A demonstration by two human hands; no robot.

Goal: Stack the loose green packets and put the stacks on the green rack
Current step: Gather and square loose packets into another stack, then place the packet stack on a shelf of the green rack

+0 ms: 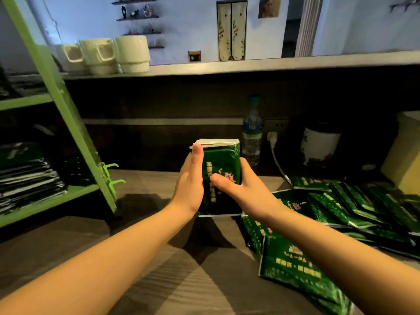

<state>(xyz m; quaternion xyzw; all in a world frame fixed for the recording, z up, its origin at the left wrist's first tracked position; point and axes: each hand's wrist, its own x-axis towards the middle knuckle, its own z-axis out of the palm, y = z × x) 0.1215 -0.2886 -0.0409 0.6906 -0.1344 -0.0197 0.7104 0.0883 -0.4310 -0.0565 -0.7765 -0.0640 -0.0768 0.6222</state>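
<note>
stack (221, 169): flat glossy green foil packets, upright, silver edges on top
L hand (189, 180): palm flat on stack's L side
R hand (236, 189): clasps stack, thumb across front
loose packets (354, 203): fanned on wood-grain table R of R hand
rack (68, 123): green metal, L of L hand

No words could be read. The green packets (221, 176) held up in the middle had yellow letters and a red mark, too blurry to make out. The water bottle (252, 135) behind had a blue and green label, also too blurry.
</note>
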